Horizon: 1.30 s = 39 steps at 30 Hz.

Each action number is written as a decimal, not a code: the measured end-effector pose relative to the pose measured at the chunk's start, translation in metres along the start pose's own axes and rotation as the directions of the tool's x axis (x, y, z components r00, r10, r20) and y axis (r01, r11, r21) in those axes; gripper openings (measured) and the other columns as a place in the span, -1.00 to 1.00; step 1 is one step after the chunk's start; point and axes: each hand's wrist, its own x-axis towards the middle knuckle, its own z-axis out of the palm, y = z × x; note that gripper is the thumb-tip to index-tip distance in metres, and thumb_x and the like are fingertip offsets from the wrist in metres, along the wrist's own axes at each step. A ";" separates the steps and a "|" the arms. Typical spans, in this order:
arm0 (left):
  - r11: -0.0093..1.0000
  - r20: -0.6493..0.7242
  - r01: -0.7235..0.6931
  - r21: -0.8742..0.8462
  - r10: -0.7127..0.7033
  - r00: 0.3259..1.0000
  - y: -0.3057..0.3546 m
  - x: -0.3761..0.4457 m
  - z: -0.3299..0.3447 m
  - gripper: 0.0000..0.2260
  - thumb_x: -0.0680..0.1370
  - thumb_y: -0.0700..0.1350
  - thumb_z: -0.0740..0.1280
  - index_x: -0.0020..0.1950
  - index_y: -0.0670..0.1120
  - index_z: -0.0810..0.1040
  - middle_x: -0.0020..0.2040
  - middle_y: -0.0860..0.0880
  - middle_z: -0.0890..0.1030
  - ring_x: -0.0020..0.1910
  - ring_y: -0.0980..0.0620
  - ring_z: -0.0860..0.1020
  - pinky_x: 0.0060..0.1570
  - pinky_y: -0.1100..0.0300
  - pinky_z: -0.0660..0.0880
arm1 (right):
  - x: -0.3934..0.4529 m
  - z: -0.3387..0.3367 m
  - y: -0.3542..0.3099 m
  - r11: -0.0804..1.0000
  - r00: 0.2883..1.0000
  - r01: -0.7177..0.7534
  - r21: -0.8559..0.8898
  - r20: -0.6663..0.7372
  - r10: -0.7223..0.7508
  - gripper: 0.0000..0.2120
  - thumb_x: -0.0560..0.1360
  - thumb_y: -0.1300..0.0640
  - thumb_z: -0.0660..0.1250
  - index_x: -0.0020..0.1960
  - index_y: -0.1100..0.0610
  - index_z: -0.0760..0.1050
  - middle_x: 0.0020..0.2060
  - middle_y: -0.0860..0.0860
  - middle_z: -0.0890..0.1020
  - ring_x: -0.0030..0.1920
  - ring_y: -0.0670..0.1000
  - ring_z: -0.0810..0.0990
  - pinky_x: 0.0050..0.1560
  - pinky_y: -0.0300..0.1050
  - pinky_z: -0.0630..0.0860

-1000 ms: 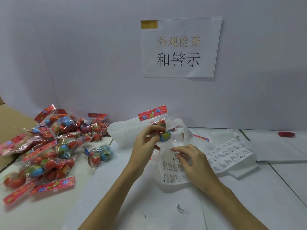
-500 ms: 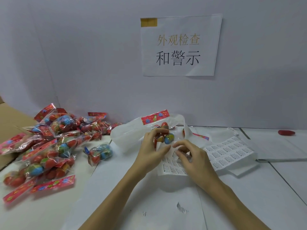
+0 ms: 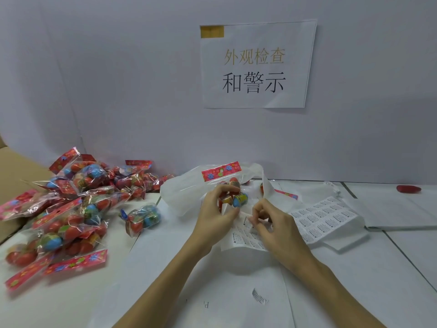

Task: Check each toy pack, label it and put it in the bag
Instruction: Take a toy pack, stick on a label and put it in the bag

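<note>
My left hand (image 3: 216, 214) grips a clear toy pack (image 3: 233, 194) of red and blue balls with a red flowered header, held upright just above the table. My right hand (image 3: 272, 223) pinches a small white warning label (image 3: 247, 222) at the pack's lower edge, over the label sheet (image 3: 316, 221). A white plastic bag (image 3: 182, 192) lies open behind the pack, with another pack partly visible inside it. A pile of unlabelled toy packs (image 3: 71, 204) covers the table's left side.
One loose pack (image 3: 142, 218) lies between the pile and my left hand. A cardboard box (image 3: 14, 166) stands at far left. A loose label (image 3: 259, 297) lies near the front. A red object (image 3: 408, 188) sits far right. A paper sign (image 3: 256, 65) hangs on the wall.
My right hand lifted off the label sheet with a label and came up to the pack. My left hand has lowered the pack slightly toward it.
</note>
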 end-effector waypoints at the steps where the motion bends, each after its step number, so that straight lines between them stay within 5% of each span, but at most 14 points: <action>1: 1.000 0.007 0.003 -0.002 -0.003 1.000 0.001 0.000 0.000 -0.64 0.57 -0.30 0.41 0.19 0.15 0.59 0.22 0.12 0.59 0.23 0.02 0.58 0.28 0.00 0.59 | 0.000 0.000 -0.001 1.000 1.000 -0.001 0.009 0.000 0.001 -0.72 0.60 0.30 0.41 -0.08 -0.05 0.46 -0.18 -0.10 0.65 -0.12 -0.22 0.70 -0.21 -0.42 0.56; 5: 0.999 0.067 0.017 -0.028 -0.015 0.998 0.000 0.000 -0.002 -0.68 0.58 -0.23 0.44 0.20 0.17 0.59 0.19 0.19 0.60 0.19 0.07 0.62 0.19 0.05 0.64 | -0.001 0.000 -0.001 0.998 1.000 -0.010 0.065 0.009 0.010 -0.78 0.60 0.28 0.42 0.05 -0.05 0.58 -0.13 -0.23 0.66 -0.09 -0.14 0.72 -0.14 -0.28 0.65; 9: 0.994 0.098 0.046 -0.096 -0.037 0.995 0.002 -0.003 0.000 -0.67 0.48 0.01 0.58 0.19 0.19 0.60 0.02 0.39 0.59 0.08 0.25 0.62 -0.03 0.37 0.58 | -0.001 0.000 0.000 1.000 1.000 0.018 -0.001 -0.001 -0.018 -0.81 0.58 0.29 0.44 0.06 0.01 0.62 -0.12 -0.22 0.68 -0.02 -0.18 0.68 -0.09 -0.33 0.62; 13: 0.990 0.069 0.082 -0.113 -0.075 0.995 -0.004 -0.004 0.002 -0.67 0.55 -0.25 0.49 0.17 0.15 0.62 0.05 0.27 0.61 0.14 -0.02 0.66 0.09 -0.03 0.68 | 0.000 0.000 -0.001 0.999 1.000 0.023 0.024 0.000 -0.023 -0.80 0.57 0.33 0.44 0.02 0.04 0.62 -0.08 -0.14 0.69 -0.03 -0.19 0.68 -0.13 -0.39 0.59; 15: 0.991 0.055 0.085 -0.098 -0.080 0.995 -0.003 -0.004 0.002 -0.66 0.56 -0.28 0.47 0.17 0.14 0.62 0.10 0.23 0.61 0.16 -0.04 0.66 0.12 -0.06 0.67 | 0.000 0.000 -0.001 0.999 1.000 0.025 0.033 0.007 -0.025 -0.79 0.57 0.34 0.44 0.00 0.03 0.61 -0.09 -0.15 0.68 -0.03 -0.16 0.69 -0.14 -0.35 0.62; 24: 1.000 0.014 -0.001 0.011 0.001 1.000 -0.004 -0.005 0.006 -0.69 0.56 -0.23 0.47 0.18 0.14 0.61 0.14 0.22 0.60 0.16 0.06 0.61 0.13 0.08 0.65 | 0.001 -0.003 0.003 0.997 0.998 0.063 -0.034 0.033 -0.062 -0.73 0.57 0.37 0.41 -0.06 -0.01 0.53 -0.16 -0.08 0.65 -0.05 -0.16 0.68 -0.15 -0.43 0.55; 28: 0.999 0.025 -0.033 0.039 0.032 0.999 -0.006 -0.003 0.004 -0.68 0.56 -0.22 0.47 0.18 0.17 0.60 0.08 0.36 0.58 0.13 0.12 0.62 0.15 0.10 0.64 | 0.001 -0.003 0.004 0.995 0.996 0.088 -0.047 0.038 -0.086 -0.68 0.58 0.36 0.41 -0.03 -0.08 0.53 -0.14 -0.15 0.64 -0.03 -0.12 0.69 -0.10 -0.34 0.60; 31: 0.998 0.029 -0.054 0.013 0.053 0.998 -0.008 -0.002 0.003 -0.70 0.56 -0.20 0.49 0.18 0.15 0.60 0.12 0.28 0.60 0.15 0.16 0.61 0.16 0.14 0.63 | 0.001 -0.002 0.002 0.993 0.993 0.114 -0.025 0.021 -0.113 -0.67 0.58 0.32 0.42 0.02 -0.13 0.56 -0.08 -0.22 0.66 0.00 -0.15 0.68 -0.07 -0.39 0.57; 39: 0.997 0.028 -0.060 0.044 0.059 0.998 -0.011 -0.001 0.005 -0.69 0.57 -0.18 0.48 0.17 0.21 0.59 0.15 0.26 0.56 0.13 0.12 0.62 0.10 0.20 0.64 | 0.003 -0.002 0.007 0.997 0.997 0.073 -0.008 0.039 -0.073 -0.73 0.60 0.29 0.42 -0.03 -0.09 0.53 -0.15 -0.14 0.64 -0.03 -0.05 0.70 -0.07 -0.06 0.71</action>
